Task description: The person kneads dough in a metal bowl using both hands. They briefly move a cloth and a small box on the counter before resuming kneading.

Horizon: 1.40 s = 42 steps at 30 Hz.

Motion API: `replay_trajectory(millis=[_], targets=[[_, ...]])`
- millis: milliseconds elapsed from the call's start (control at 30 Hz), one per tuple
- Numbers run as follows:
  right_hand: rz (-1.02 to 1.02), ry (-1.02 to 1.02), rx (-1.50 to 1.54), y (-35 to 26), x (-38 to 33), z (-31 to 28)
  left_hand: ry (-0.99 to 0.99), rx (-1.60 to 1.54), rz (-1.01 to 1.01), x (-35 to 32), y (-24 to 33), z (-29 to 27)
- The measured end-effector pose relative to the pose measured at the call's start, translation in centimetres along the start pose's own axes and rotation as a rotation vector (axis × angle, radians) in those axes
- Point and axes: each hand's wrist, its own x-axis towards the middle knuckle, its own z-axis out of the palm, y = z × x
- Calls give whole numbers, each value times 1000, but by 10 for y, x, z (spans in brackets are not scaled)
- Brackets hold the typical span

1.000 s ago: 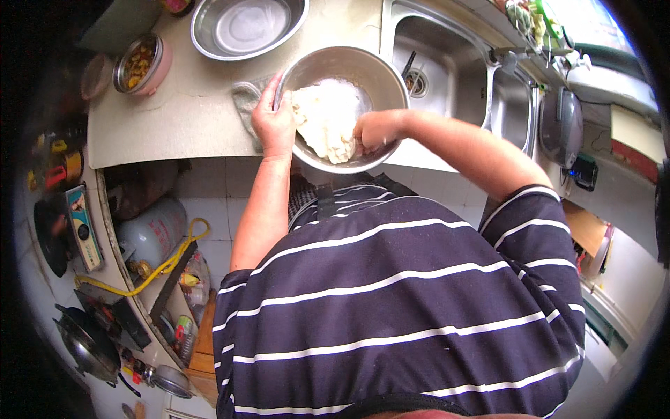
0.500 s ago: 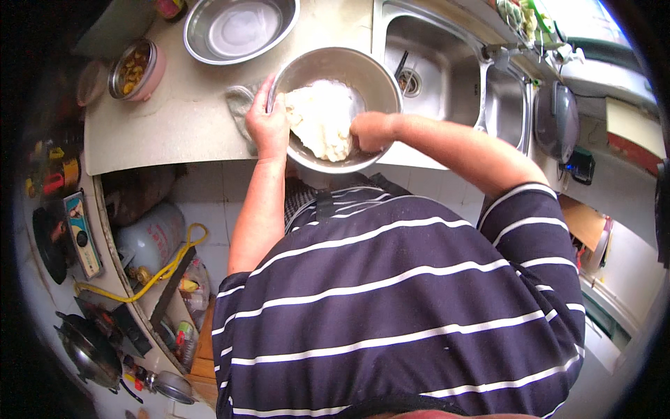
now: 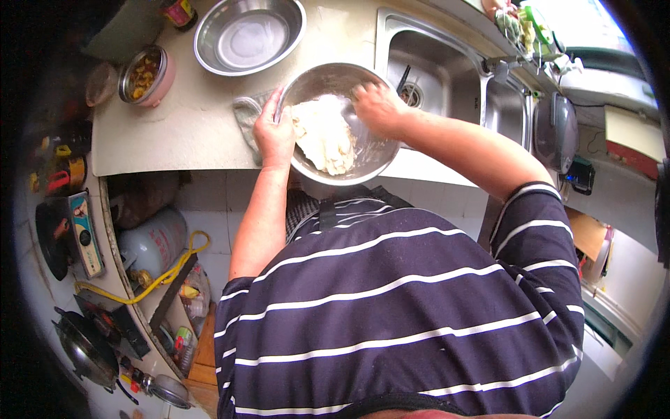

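Observation:
A deep steel mixing bowl [image 3: 370,171] is at the counter's front edge, with a pale, lumpy mass of dough [image 3: 324,140] on its left and near side. My left hand [image 3: 276,136] is closed on the bowl's left rim, thumb toward the inside. Over the right inner wall of the bowl is my right hand [image 3: 379,110], apart from the dough. Its fingers are somewhat blurred but look spread, with nothing seen in them. A grey cloth [image 3: 248,122] lies beside my left hand, partly hidden by it.
Behind the bowl stands a second, wide steel basin [image 3: 251,38]. A pink container of food [image 3: 157,80] and a dark jar [image 3: 179,12] stand at the left. The double sink [image 3: 447,77] is to the right. Below at left are a gas cylinder [image 3: 157,237] and a yellow hose [image 3: 167,269].
My right hand has lifted away from the dough toward the bowl's far right side, its fingers opening out. My left hand stays on the rim. The whole view has shifted slightly.

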Motion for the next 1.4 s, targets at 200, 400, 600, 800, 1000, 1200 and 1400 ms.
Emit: replay_trajectory(millis=[200, 400, 600, 800, 1000, 1200, 1400], targets=[[-116, 43, -446, -22, 12, 24, -23, -43, -39, 0, -3, -1], [-153, -165, 34, -26, 26, 2, 3, -45, -36, 0, -7, 0], [-142, 237, -524, -18, 24, 4, -29, -14, -38, 2, -5, -1], [-251, 460, -597, -20, 35, 8, 9, 11, 38, 1, -3, 1], [-71, 7, -550, -22, 25, 36, 14, 1, 54, 2, -6, 2], [-167, 258, -100, -13, 25, 40, 25, 23, 76, 2, -6, 3], [-82, 252, 165, -16, 33, 16, -19, 41, -18, 1, -1, -1]])
